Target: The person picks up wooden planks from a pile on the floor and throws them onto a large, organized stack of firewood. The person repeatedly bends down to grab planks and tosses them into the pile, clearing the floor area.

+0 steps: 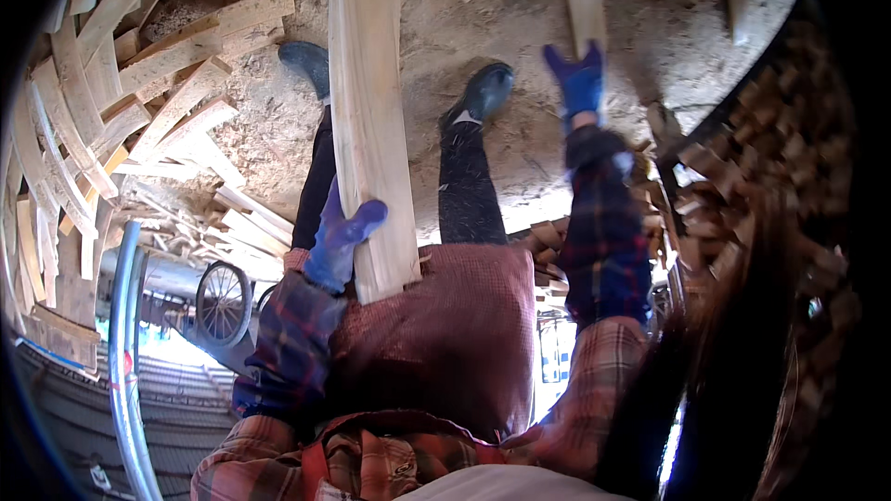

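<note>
My left hand (336, 243), in a blue-purple glove, grips a long pale wooden board (371, 111) near its near end. The thumb lies over the top face and the fingers go out of sight at the left edge. Another board edge (394, 9) shows along its right side, so at least two pieces seem stacked. Out to the right, my gloved right hand (577, 82) reaches forward with thumb and fingers spread in a V. The near end of another board (583, 0) lies at that V; whether they touch, I cannot tell.
Loose boards (186, 83) are heaped at the left, with more at the top edge. Stacked wood pieces (742, 148) fill the right side. A spoked wheel (224, 304) and a metal pipe (125, 362) are at lower left. My shoes (487, 88) stand on the dusty floor (408, 83).
</note>
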The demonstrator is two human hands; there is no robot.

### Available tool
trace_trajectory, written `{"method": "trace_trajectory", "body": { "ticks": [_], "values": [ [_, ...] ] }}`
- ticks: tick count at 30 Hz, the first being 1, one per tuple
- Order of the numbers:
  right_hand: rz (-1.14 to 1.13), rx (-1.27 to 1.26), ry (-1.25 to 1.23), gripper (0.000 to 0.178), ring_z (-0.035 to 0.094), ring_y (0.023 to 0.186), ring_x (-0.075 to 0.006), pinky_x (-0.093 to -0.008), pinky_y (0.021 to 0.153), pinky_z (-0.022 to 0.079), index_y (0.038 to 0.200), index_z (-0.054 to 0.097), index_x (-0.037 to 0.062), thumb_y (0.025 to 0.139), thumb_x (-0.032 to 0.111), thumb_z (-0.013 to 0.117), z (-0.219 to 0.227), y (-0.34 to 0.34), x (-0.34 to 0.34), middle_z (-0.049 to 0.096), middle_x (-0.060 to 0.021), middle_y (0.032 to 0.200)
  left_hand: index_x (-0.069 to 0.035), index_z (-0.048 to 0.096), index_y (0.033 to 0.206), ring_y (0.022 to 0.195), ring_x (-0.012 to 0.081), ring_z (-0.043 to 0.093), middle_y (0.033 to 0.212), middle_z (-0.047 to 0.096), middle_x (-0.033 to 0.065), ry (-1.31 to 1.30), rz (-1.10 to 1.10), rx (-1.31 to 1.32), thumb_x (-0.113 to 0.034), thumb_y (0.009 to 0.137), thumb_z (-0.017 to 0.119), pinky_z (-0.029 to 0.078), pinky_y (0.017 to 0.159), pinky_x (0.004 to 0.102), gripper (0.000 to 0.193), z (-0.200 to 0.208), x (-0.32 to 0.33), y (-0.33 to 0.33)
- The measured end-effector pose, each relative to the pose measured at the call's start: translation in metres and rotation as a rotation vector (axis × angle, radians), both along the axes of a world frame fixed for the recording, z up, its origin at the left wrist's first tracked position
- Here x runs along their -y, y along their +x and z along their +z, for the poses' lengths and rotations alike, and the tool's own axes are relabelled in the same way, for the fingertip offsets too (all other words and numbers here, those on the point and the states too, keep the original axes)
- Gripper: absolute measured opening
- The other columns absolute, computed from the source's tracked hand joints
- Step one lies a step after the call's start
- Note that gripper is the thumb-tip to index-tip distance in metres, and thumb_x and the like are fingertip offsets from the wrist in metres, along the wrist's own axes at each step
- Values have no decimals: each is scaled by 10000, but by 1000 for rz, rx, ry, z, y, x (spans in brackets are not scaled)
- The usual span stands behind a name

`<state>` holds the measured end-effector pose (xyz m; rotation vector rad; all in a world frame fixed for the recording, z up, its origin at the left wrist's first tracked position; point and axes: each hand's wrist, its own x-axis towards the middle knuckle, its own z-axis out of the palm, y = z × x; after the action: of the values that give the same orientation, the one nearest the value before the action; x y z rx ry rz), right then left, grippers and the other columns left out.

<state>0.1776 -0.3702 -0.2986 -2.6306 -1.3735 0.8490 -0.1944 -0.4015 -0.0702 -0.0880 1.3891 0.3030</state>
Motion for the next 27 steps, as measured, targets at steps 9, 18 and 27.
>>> {"method": "trace_trajectory", "body": {
  "ticks": [9,18,27],
  "values": [
    [236,177,-461,963,495,1244,-402,-487,1008,422,1374,428,10,672,582,758,-19,73,-10,500,-228,1362,6,346,1400,1032,215,601,1164,573,127,-3,-108,-69,-429,753,785,522,874,347,895,23,-43,30],
    [-625,-1185,-256,654,561,1121,-234,-340,956,476,1437,345,49,880,152,671,188,-79,-121,542,-150,1237,-33,370,1429,1106,189,559,1247,549,92,36,6,32,-339,829,733,468,946,355,766,51,-88,22],
    [-772,-1431,-274,1072,518,1184,-211,-331,958,462,1520,85,46,777,318,809,209,-210,-152,482,-145,1346,-60,387,1413,1002,218,610,1183,578,116,106,-22,178,-221,840,696,518,877,343,670,45,-150,13]
  ]
}}
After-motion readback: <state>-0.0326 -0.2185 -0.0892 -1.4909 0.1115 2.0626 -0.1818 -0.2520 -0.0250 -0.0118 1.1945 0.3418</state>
